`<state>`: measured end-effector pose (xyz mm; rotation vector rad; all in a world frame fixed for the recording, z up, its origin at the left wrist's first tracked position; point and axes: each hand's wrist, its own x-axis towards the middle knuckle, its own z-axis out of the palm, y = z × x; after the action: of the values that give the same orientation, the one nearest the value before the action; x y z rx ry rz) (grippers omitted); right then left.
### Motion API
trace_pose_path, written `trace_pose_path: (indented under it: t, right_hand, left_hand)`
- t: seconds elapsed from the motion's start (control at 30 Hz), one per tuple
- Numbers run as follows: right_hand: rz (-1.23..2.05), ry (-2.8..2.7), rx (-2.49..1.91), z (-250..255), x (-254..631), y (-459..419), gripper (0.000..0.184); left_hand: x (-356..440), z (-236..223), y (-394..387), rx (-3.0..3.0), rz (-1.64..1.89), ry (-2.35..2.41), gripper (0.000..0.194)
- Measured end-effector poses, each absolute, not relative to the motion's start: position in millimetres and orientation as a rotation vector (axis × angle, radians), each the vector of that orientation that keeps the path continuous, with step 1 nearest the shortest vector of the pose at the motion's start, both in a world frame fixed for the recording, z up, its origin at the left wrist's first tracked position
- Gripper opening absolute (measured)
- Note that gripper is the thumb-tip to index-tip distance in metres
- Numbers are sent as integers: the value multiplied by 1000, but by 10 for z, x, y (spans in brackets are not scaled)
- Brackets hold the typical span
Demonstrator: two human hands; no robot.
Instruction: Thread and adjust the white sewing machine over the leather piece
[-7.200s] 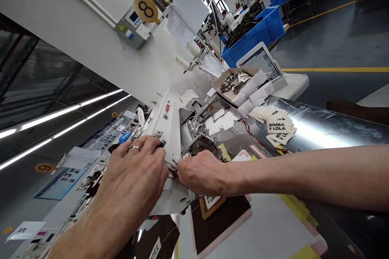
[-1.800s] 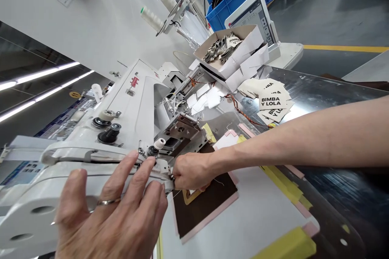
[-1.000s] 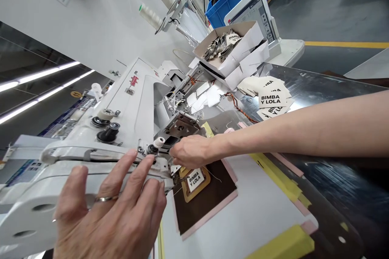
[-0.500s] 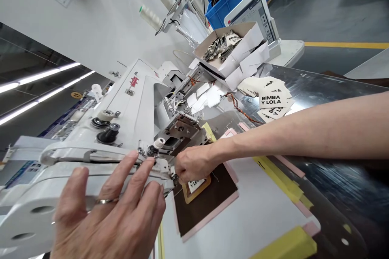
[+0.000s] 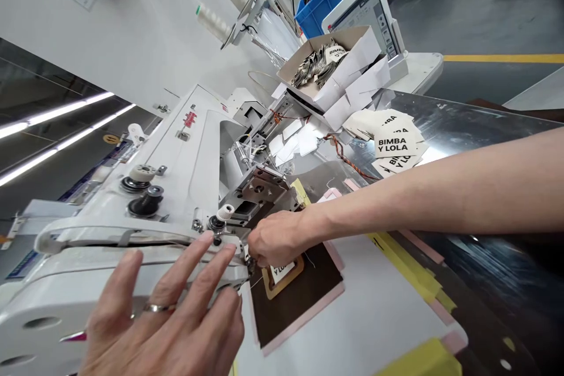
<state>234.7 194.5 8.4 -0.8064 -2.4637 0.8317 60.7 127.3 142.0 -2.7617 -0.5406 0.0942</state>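
The BIMBA Y LOLA label [image 5: 281, 273] lies on the dark brown panel [image 5: 304, 305], right under your right grip [image 5: 277, 239], which is curled, hiding whether it pinches anything. Your left grip [image 5: 163, 317] is open, fingers spread just beside the sewing machine's head [image 5: 185, 176].

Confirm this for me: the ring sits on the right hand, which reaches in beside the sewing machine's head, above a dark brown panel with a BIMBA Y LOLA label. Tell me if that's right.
One thing is wrong: the ring is on the left hand, not the right, as the head view shows. The rest stands: the right hand reaches in beside the sewing machine head, above the dark brown panel with the BIMBA Y LOLA label.
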Motion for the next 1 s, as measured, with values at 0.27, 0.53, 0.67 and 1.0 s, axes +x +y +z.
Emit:
trace_pose_path:
  t: [0.27,0.53,0.67,1.0]
  right_hand:
    - [787,-2424,-852,151,2470,2024,15]
    - [774,-2381,-958,128,2449,2040,18]
    - [775,-2371,-997,159,2530,2023,21]
    - [745,-2398,-890,139,2428,2070,21]
  left_hand:
    - [556,1444,1302,-2589,245,-384,8]
    - [590,1419,1281,-2549,223,-494,15]
    - [689,1391,1273,-2670,99,-546,7]
    - [707,1321,1203,-2739,58,-505,11]
